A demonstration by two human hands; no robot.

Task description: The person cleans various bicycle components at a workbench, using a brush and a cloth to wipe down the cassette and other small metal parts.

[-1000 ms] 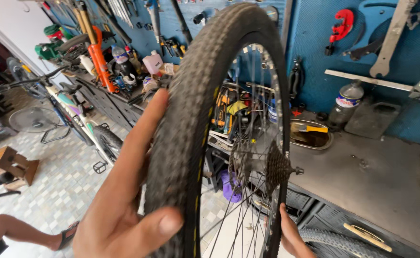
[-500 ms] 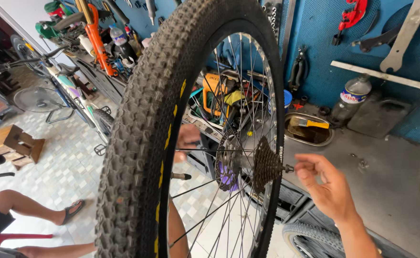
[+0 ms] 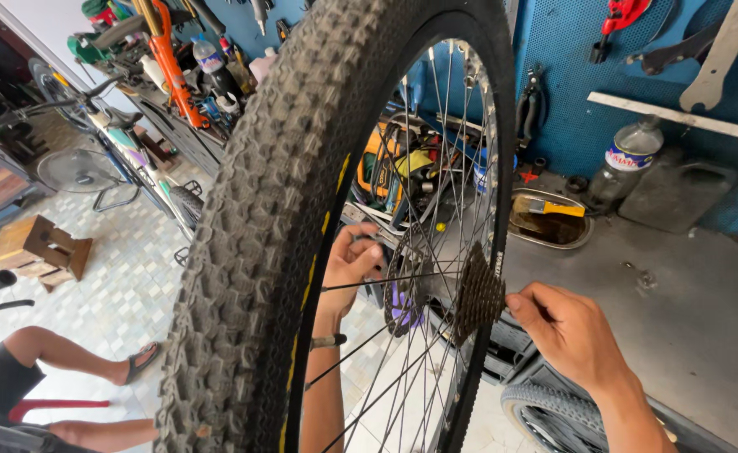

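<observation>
A bicycle wheel with a knobby black tyre [image 3: 268,226] stands upright right in front of me, its spokes and rear sprocket cluster [image 3: 478,295] in view. My left hand [image 3: 350,264] is behind the spokes, fingers closed at the hub on the far side. My right hand [image 3: 566,331] is on the near side, its fingertips pinched at the axle end next to the sprockets. The hub itself is mostly hidden by the sprockets and my fingers.
A grey workbench [image 3: 679,310] runs on the right, with a plastic bottle [image 3: 625,164] and a metal dish holding a brush [image 3: 549,218]. Tools hang on the blue pegboard [image 3: 570,50]. Another tyre [image 3: 553,411] lies below. A seated person's legs [image 3: 59,361] and a wooden stool [image 3: 38,247] are at left.
My left hand left the tyre tread and went behind the spokes to the hub. My right hand came up from below to the axle by the sprockets.
</observation>
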